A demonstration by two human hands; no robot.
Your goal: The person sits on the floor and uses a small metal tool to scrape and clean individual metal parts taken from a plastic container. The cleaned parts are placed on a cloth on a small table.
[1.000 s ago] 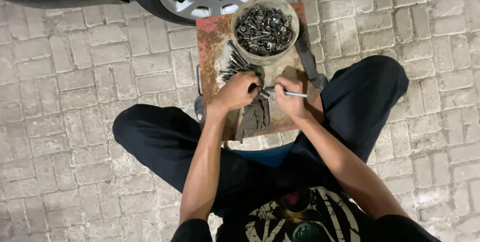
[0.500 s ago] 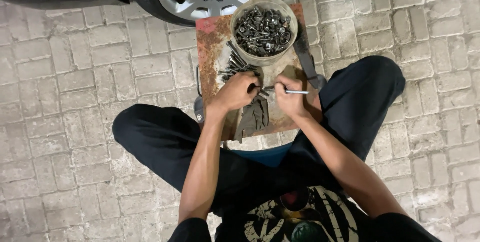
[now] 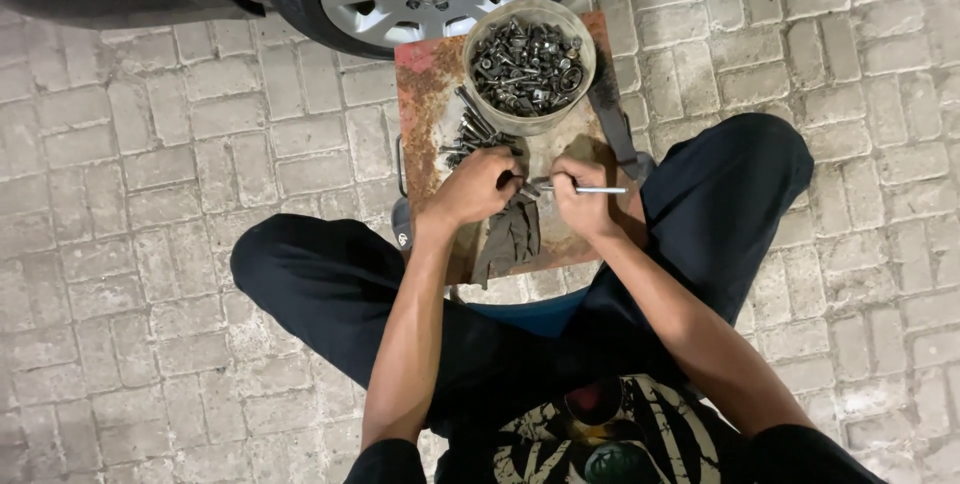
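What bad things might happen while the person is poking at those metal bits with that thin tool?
The thin metal tool in the right hand points at the left hand, so a slip might jab the fingers. The tub heaped with bolts stands close above both hands; a bumped elbow may tip it over the paving. The rusty plate they work on looks rough and could scratch skin.

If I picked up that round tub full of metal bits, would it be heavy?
Probably heavy: the tub is heaped to its rim with bolts and nuts. Tilted, the loose pieces would likely spill. Its wide base on the rusty plate suggests it won't tip easily.
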